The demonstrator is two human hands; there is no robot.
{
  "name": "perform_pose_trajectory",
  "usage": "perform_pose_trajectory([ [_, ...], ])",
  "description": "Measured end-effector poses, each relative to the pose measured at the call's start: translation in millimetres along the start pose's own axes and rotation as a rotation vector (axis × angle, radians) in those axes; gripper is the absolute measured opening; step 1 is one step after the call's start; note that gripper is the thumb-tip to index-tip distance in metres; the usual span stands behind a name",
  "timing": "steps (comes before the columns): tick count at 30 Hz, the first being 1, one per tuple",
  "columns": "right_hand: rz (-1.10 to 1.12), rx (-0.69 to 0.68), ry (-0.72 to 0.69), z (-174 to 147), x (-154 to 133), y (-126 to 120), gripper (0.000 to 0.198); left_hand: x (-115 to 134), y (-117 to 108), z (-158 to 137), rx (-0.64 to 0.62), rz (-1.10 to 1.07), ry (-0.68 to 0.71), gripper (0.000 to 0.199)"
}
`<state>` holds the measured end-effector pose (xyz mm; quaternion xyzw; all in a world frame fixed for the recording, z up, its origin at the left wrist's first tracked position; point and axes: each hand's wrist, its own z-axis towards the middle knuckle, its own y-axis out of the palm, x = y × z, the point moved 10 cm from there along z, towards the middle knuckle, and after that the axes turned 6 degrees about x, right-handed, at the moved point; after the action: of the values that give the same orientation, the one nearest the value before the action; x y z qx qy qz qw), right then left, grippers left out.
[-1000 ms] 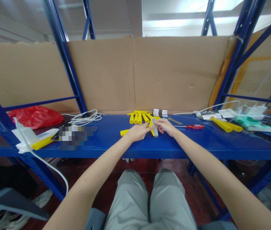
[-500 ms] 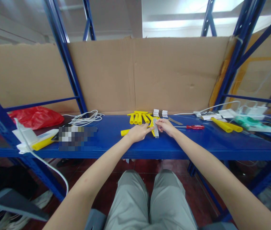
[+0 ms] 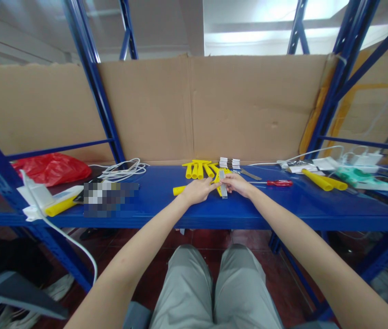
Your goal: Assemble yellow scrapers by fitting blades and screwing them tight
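Observation:
My left hand [image 3: 196,191] is closed round a yellow T-shaped handle [image 3: 178,190]. The handle lies sideways, its round end out to the left and its wide head at the right by my fingertips. Against that head stands a flat grey strip [image 3: 224,191], pinched by my right hand [image 3: 236,184]. The fingertips of both hands almost meet at the strip, and the join between strip and head is partly hidden. Just behind my hands lie several more yellow T-shaped handles [image 3: 199,170]. Beside them is a stack of small white pieces [image 3: 229,163].
A screwdriver [image 3: 279,183] with a red handle and a thin metal blade [image 3: 251,175] lie right of my hands. Farther right are yellow tubes [image 3: 324,181] and cables. On the left are a red plastic bag [image 3: 53,169], a coiled white cable [image 3: 125,170] and another yellow handle [image 3: 61,205].
My right fingers have shifted slightly down along the grey strip, nearer my left fingertips. The left hand keeps its grip on the yellow handle almost unmoved.

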<state>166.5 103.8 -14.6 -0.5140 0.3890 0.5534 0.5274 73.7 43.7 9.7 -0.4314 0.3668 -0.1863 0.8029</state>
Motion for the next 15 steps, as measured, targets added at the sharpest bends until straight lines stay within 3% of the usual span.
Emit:
perform_pose_trajectory([
  [8,-0.003,0.110,0.087,-0.9,3.4,-9.8,0.019,-5.2,-4.7,14.6,0.017,-0.183,-0.088,0.044],
  [15,0.016,0.124,0.182,-3.7,10.5,-12.4,0.022,-8.3,3.4,24.5,-0.010,-0.330,-0.147,0.040],
])
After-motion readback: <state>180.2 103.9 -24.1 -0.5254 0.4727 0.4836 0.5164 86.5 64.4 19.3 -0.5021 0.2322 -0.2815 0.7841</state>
